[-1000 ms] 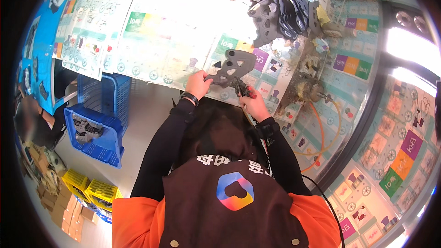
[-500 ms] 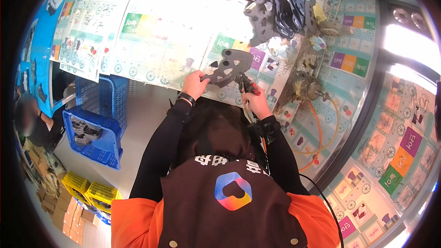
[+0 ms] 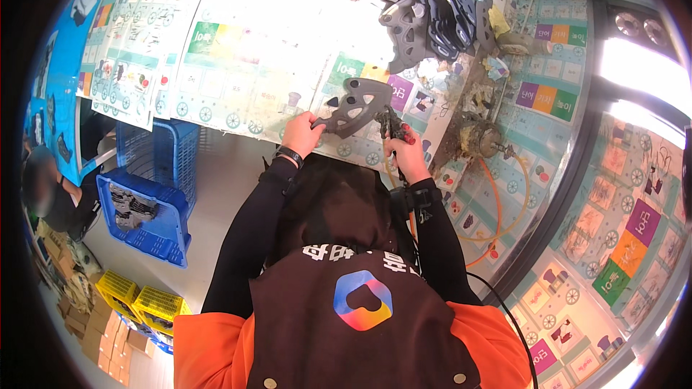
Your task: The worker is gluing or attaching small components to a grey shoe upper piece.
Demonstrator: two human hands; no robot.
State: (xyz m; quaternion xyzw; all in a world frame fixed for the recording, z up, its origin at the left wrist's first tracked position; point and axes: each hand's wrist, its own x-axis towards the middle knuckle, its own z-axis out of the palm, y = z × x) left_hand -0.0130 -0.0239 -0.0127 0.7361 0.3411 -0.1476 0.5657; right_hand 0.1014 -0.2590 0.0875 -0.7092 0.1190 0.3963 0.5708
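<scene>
My left hand (image 3: pixel 301 134) grips the lower left edge of a flat grey part with cut-out holes (image 3: pixel 357 106), held just above the paper-covered table (image 3: pixel 238 79). My right hand (image 3: pixel 405 155) is closed on a small hand tool with red grips (image 3: pixel 391 124), and its tip touches the right edge of the grey part. An orange hose (image 3: pixel 504 205) curves off to the right of that hand. Black sleeves cover both my forearms.
A heap of similar grey parts (image 3: pixel 425 7) lies at the far right of the table. A dirty metal pot (image 3: pixel 478 138) stands right of the tool. Blue crates (image 3: pixel 148 209) and yellow crates (image 3: pixel 137 299) sit on the floor at left, near another person (image 3: pixel 50 194).
The grey part has been lifted and turned slightly in my left hand. Both hands have stayed close together at the table's near edge.
</scene>
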